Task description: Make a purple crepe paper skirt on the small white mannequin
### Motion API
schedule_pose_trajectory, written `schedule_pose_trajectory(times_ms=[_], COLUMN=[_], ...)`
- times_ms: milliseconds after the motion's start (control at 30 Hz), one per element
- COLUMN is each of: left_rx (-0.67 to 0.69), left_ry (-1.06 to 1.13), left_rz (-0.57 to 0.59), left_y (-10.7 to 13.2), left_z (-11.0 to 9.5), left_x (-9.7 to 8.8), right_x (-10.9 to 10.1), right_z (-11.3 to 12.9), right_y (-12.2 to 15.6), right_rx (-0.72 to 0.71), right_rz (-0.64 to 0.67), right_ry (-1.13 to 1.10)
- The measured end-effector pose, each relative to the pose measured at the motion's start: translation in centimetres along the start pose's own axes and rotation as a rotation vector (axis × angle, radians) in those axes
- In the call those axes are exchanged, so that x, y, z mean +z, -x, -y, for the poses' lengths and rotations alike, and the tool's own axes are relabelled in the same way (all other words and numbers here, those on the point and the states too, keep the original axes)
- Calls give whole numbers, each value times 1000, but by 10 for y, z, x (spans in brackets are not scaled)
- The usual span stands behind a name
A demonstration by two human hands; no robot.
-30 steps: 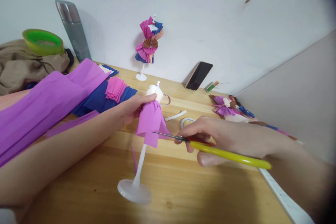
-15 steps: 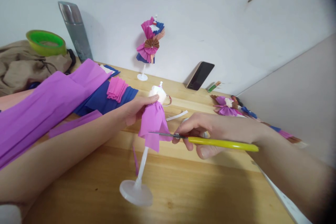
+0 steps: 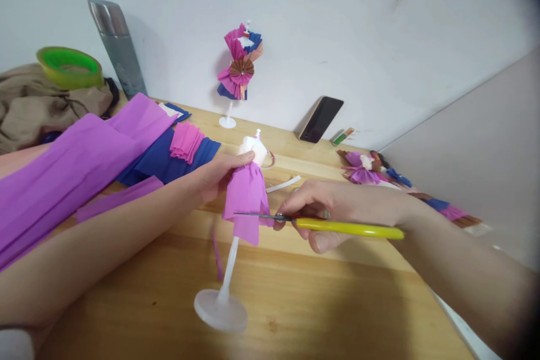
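A small white dress form (image 3: 252, 150) on a translucent stand leans toward the wall. Its waist is wrapped in a purple crepe paper skirt (image 3: 248, 197) with an uneven lower edge. My left hand (image 3: 223, 171) grips the form at the waist, thumb across the front and the other fingers hidden behind. In my right hand (image 3: 314, 211) is a pair of scissors (image 3: 350, 228) with yellow handles. The blades lie level across the skirt's lower part and look closed together. The stand's round base (image 3: 220, 310) is nearest me, above or on the wooden table.
Purple crepe paper (image 3: 80, 163) and blue paper (image 3: 158, 160) lie at left, with a pink pleated piece (image 3: 187, 142). Along the wall stand a flask (image 3: 120, 50), a decorated dress form (image 3: 240, 64) and a phone (image 3: 321, 119). A tape roll (image 3: 71, 67) rests on brown cloth.
My right hand and the scissors have shifted slightly left across the skirt. The skirt's right edge has drawn inward. My left hand keeps its hold on the form.
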State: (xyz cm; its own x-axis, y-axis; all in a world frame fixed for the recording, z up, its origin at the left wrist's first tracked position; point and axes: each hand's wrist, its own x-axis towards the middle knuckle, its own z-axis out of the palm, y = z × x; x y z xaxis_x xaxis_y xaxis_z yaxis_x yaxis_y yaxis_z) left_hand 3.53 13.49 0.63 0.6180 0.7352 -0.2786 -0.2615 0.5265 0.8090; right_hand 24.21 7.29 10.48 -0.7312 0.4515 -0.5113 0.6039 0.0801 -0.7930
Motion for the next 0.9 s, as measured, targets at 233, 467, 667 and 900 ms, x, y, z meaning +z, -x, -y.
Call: schedule_pose_trajectory(times_ms=[233, 467, 667, 900], left_rx=[1, -9, -4, -10], left_ry=[-69, -84, -84, -60], left_rz=[-9, -9, 12, 46], left_y=[-1, -2, -1, 0], left_z=[0, 1, 2, 2], left_x=[-2, -4, -4, -2], right_x=[3, 4, 3, 2], right_z=[2, -1, -3, -5], right_y=[-2, -3, -5, -6], right_rx=[-18, -13, -19, -43], right_rz=[-19, -28, 13, -1], right_ry=[-26, -39, -52, -60])
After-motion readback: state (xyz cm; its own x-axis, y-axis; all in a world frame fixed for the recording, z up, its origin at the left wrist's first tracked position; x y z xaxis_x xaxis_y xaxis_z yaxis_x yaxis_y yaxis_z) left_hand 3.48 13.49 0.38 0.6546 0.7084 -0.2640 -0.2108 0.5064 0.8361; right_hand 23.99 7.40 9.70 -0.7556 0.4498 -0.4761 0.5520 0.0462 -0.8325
